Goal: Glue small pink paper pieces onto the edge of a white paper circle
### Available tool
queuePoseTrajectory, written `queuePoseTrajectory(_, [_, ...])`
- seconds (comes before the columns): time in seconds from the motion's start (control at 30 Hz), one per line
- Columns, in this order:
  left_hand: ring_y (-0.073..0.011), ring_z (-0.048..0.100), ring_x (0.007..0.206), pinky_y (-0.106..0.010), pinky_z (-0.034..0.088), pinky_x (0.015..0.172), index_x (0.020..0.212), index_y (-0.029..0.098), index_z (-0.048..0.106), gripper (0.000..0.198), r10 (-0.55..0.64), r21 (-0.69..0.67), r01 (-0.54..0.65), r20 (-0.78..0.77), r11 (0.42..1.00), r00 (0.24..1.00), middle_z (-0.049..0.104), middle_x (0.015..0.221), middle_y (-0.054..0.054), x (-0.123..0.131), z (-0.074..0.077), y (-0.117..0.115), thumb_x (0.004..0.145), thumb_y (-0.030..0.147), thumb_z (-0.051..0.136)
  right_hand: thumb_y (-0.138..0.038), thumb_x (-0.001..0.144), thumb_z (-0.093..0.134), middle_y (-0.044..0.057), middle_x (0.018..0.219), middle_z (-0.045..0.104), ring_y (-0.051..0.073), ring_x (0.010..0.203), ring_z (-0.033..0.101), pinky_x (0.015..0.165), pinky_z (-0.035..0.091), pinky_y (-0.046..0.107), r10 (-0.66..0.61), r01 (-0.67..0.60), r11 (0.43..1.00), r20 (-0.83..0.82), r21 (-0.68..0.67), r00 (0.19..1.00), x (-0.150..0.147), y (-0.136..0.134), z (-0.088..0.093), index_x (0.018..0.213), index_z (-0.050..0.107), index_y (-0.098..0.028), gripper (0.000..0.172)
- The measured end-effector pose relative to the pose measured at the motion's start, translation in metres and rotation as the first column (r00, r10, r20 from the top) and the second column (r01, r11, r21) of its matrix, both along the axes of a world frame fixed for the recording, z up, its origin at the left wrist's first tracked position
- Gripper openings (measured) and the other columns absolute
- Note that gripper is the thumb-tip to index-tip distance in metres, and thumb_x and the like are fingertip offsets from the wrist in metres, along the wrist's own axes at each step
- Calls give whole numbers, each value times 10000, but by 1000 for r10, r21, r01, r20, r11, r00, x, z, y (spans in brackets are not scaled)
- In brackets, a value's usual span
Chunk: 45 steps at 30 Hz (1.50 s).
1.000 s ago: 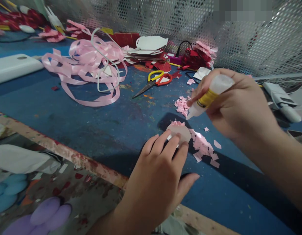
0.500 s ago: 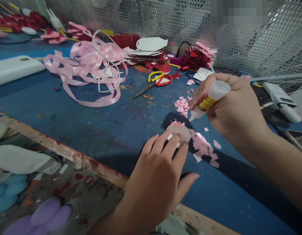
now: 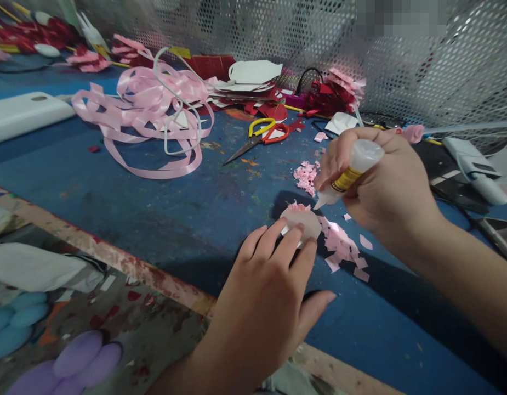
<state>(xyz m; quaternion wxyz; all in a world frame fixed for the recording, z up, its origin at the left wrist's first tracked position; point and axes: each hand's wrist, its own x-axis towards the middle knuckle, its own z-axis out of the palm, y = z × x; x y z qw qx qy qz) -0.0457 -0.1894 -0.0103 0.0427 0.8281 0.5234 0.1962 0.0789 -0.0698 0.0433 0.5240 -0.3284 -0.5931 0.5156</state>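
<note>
My left hand (image 3: 269, 274) lies with fingers spread, their tips pressing a small white paper disc (image 3: 305, 220) onto the table. Bits of pink ribbon fringe the disc's far edge. My right hand (image 3: 385, 181) is wrapped round a clear glue bottle (image 3: 366, 153) with a yellow label, tilted nozzle-down. The nozzle tip points at the disc's upper right edge; whether it touches cannot be made out. Cut pink ribbon pieces (image 3: 341, 244) lie just right of the disc. Beyond the disc is a heap of smaller pink bits (image 3: 306, 176).
Scissors (image 3: 259, 137) with yellow and red handles lie behind my hands. Tangled pink ribbon (image 3: 154, 126) and a white cord spread to the left. White and red card pieces (image 3: 253, 74) are stacked at the back, against a perforated metal panel (image 3: 311, 33). Purple balloons (image 3: 78, 356) are below the table edge.
My right hand has moved slightly left and down with the glue bottle, bringing the nozzle nearer the paper disc. My left hand stays in place.
</note>
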Motion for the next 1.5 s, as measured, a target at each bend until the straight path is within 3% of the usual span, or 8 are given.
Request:
queuePoseTrajectory(0.53, [-285, 403, 1286, -483, 359, 1057, 1299, 203, 510, 468, 2, -16, -2, 0, 1000, 1000, 516, 1350, -61, 0, 1, 0, 929, 477, 424, -42, 499, 452, -29, 421, 505, 91, 438, 477, 459, 361, 234, 15, -15, 1000, 9, -20, 1000, -3, 4, -11, 428, 527, -201, 190])
queuePoseTrajectory(1.3, [-279, 420, 1254, -478, 384, 1047, 1288, 212, 524, 463, 19, -4, -19, -5, 1000, 1000, 525, 1320, -65, 0, 2, 0, 920, 479, 441, -56, 516, 506, -19, 407, 494, 92, 418, 451, 444, 330, 243, 34, -29, 997, 70, -71, 997, 0, -2, -7, 398, 528, -194, 183])
queuePoseTrajectory(1.5, [-295, 447, 1249, -486, 412, 1032, 1274, 163, 511, 478, 40, 51, -42, 32, 998, 999, 484, 1328, -145, 1, -1, -1, 892, 452, 503, -49, 529, 514, -22, 427, 499, 92, 444, 450, 465, 325, 246, 86, -80, 989, 46, -125, 995, 5, -7, -11, 417, 541, -195, 186])
